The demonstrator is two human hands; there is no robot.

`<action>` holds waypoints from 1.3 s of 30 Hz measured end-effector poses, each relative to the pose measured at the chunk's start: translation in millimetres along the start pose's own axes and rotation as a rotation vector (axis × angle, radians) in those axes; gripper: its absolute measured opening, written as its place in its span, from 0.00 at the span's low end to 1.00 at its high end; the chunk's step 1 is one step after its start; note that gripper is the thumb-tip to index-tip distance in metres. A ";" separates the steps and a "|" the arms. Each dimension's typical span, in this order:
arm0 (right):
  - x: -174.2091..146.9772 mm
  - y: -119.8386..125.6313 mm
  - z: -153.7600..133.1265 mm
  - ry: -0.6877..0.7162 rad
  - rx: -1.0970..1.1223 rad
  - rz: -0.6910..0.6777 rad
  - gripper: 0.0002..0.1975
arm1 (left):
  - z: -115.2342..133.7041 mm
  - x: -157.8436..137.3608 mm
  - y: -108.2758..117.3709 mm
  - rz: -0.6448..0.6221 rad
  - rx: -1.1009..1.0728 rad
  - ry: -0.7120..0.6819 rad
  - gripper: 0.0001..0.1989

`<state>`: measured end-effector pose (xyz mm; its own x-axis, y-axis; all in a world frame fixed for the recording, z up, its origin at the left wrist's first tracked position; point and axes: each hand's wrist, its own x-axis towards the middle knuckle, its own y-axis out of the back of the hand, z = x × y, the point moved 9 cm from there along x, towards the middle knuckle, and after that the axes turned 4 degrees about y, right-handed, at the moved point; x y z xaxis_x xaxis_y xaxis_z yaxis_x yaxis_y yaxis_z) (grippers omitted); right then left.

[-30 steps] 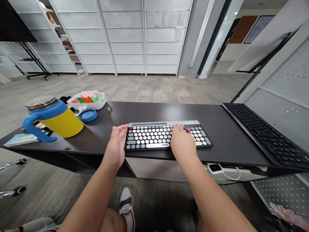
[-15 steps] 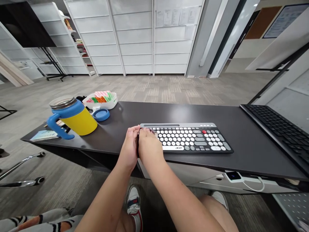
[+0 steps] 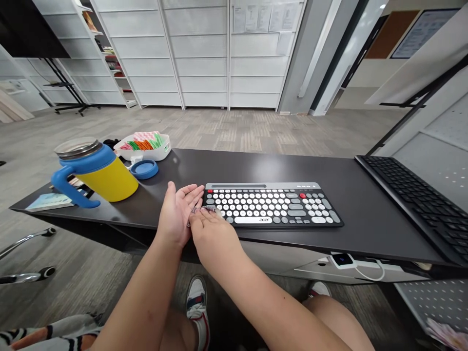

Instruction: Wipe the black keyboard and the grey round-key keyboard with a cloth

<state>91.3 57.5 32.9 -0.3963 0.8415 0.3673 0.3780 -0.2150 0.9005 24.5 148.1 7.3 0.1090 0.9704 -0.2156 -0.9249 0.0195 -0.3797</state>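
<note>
My left hand [image 3: 177, 212] is palm up at the left end of the acer keyboard [image 3: 268, 204], its fingers stretched out and thumb raised. My right hand [image 3: 215, 236] rests palm down beside it, overlapping the edge of the left palm. A thin, dark, ridged band [image 3: 204, 208], perhaps a hair tie, shows at the right fingertips; most of it is hidden under that hand. The keyboard has round white keys, grey ones and a few red ones, and lies flat on the dark desk [image 3: 234, 168].
On the left stand a yellow and blue mug [image 3: 117, 180], a blue lid [image 3: 145, 169] and a white basket [image 3: 161, 150] of colourful items. A booklet [image 3: 51, 201] lies behind the mug handle. A black keyboard [image 3: 420, 200] is at right. A smartwatch [image 3: 342, 260] sits below the desk edge.
My hands, which were pressed together around something dark, have parted; the left has opened palm up, and the right has turned lower and flatter. The view has shifted slightly.
</note>
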 end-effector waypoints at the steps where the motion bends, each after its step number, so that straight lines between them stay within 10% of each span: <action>1: -4.9 1.4 -0.2 0.018 0.011 -0.007 0.22 | 0.7 -1.1 -0.3 0.006 -0.006 -0.005 0.35; 13: -90.4 29.9 29.5 0.169 0.219 -0.107 0.23 | 7.3 -10.9 -12.3 -0.023 0.130 -0.170 0.19; 20: -132.5 126.4 116.4 -0.348 0.483 0.045 0.20 | 0.5 -13.0 -19.9 -0.008 0.512 -0.259 0.19; 26: -202.0 201.2 229.8 -0.896 0.058 0.482 0.21 | -1.0 -11.3 -31.4 -0.055 0.561 -0.271 0.18; 31: -217.2 182.1 265.5 -1.039 -0.182 0.272 0.22 | -3.2 -7.7 -29.5 -0.047 0.423 -0.178 0.20; 39: -161.8 110.8 227.1 -0.640 -0.323 -0.025 0.25 | 2.3 -6.0 -31.4 -0.164 0.192 -0.090 0.16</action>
<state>387.3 10.1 20.4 0.2040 0.9523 0.2268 0.0690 -0.2451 0.9670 52.0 142.2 22.5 0.2379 0.9679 -0.0810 -0.9506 0.2149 -0.2238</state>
